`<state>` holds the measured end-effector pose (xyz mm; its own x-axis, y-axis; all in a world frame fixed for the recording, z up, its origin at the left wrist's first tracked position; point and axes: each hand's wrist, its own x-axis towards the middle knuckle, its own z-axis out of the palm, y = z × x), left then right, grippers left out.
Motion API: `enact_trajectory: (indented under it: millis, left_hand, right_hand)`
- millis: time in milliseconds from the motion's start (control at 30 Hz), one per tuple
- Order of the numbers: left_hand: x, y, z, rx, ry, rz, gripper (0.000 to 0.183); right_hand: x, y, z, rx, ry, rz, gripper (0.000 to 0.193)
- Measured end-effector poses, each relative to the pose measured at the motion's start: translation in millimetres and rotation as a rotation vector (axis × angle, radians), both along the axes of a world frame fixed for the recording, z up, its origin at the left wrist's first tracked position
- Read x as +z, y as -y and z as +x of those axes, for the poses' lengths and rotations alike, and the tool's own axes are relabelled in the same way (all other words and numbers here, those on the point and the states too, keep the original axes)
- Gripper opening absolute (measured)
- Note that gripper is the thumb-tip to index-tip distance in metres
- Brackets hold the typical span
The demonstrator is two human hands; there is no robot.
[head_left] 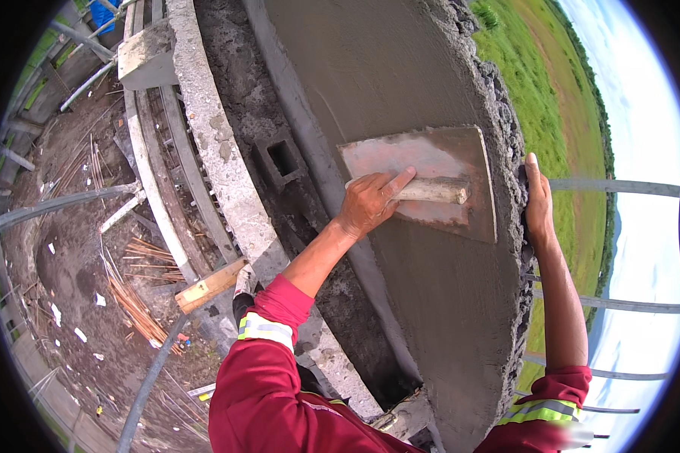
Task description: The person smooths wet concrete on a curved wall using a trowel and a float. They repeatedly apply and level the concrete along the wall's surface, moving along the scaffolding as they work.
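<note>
My left hand (374,202) is wrapped round the pale wooden handle of a plastering float (438,143). The rectangular blade, smeared with grey mortar, lies flat against a smooth, wet-looking plastered surface (446,317). My right hand (538,200) rests along the rough, crumbly edge (515,128) of that surface. Its visible finger is stretched straight up against the edge, and the other fingers are partly hidden. Both arms wear maroon sleeves with reflective bands.
Left of the plaster runs a trough with a hollow concrete block (281,158), bordered by a rough concrete beam (227,143). A short timber (211,285) and metal scaffold pipes (60,205) stand over littered ground far below. More pipes (612,186) cross at right, before grass.
</note>
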<state>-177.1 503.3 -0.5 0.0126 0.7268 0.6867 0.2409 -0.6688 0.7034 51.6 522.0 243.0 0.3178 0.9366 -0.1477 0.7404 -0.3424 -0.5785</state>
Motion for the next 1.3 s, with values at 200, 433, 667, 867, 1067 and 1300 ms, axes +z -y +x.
enact_trajectory:
  millis: [200, 433, 667, 867, 1067, 1300]
  left_hand:
    - [16, -128, -56, 0.078, 0.168, -0.174, 0.056]
    - [22, -240, -115, 0.124, 0.423, -0.547, 0.049]
    - [-43, -330, -155, 0.380, 0.455, -0.623, 0.043]
    - [-123, -341, -176, 0.530, 0.392, -1.122, 0.046]
    - [-149, -367, -194, 0.395, 0.784, -1.205, 0.046]
    - [-90, -427, -203, 0.113, 0.853, -1.001, 0.047]
  right_hand:
    - [2, 3, -2, -0.092, 0.029, -0.010, 0.066]
    - [-2, 6, 5, -0.071, 0.048, 0.011, 0.055]
    - [-8, 11, 8, -0.022, 0.226, 0.118, 0.050]
    - [-8, 16, 16, 0.052, 0.308, 0.081, 0.047]
    - [-8, 17, 20, -0.117, 0.206, 0.062, 0.047]
    - [-8, 17, 15, -0.030, 0.285, 0.070, 0.051]
